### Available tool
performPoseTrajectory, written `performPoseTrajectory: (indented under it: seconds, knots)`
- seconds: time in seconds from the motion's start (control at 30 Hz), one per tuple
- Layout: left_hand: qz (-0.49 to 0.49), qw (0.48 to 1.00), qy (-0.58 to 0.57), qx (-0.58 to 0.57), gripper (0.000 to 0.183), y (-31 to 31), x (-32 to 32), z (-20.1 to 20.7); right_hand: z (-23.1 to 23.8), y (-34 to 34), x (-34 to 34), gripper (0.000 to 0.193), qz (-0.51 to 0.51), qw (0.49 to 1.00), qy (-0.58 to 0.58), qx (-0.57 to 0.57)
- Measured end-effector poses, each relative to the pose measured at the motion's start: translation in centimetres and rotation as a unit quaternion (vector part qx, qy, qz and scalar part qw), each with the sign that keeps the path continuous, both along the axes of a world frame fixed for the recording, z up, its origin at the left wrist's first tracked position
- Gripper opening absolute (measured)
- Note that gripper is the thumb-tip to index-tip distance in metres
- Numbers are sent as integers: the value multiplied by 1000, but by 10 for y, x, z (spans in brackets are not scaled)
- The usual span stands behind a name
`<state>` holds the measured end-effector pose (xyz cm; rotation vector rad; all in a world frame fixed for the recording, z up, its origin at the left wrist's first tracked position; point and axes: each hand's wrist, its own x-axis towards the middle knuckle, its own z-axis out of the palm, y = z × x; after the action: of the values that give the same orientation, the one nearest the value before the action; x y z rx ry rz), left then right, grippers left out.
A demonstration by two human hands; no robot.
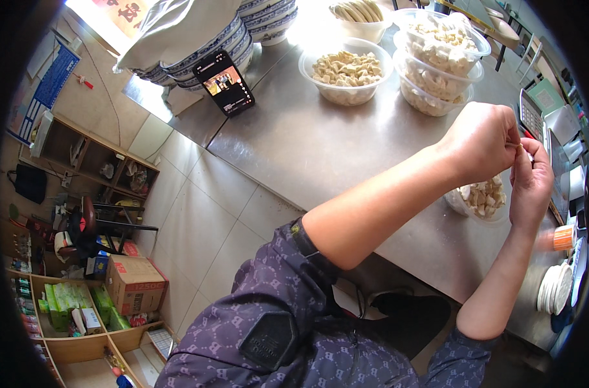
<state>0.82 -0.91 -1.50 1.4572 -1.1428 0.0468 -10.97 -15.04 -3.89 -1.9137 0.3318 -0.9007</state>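
My left hand [483, 141] reaches across from the left, its fingers curled into a pinch. Fingertip to fingertip with it is my right hand [532, 181], also closed. Between them is a small pale piece of flatbread [515, 145], mostly hidden by the fingers. Below and partly behind my hands stands a clear plastic bowl [461, 204] of torn flatbread chunks [485, 196]. My right forearm covers part of that bowl's surroundings.
Farther back stand a round tub of chunks [347, 71], stacked filled tubs [437, 71] and a tub of flat slices [358, 11]. A phone [223, 84] leans against blue-and-white bowls [207, 55]. White discs [555, 289] are stacked at right; a cardboard box [136, 283] sits lower left.
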Motion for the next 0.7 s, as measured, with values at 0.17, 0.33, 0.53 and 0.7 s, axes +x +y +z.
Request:
performPoseTrajectory:
  seconds: [0.17,0.33,0.53,0.7]
  knots:
    - [-17,1000,8,-16,12,-1,-6,2,2,-7,-4,14,117,924,-104,349]
    - [-88,977,176,-88,13,1,-3,7,14,-3,-5,20,143,896,-114,405]
    - [-96,978,186,-24,21,5,0,10,7,2,0,21,144,958,-77,235]
    - [-81,976,199,43,24,9,3,12,5,7,-3,14,21,999,-20,-14]
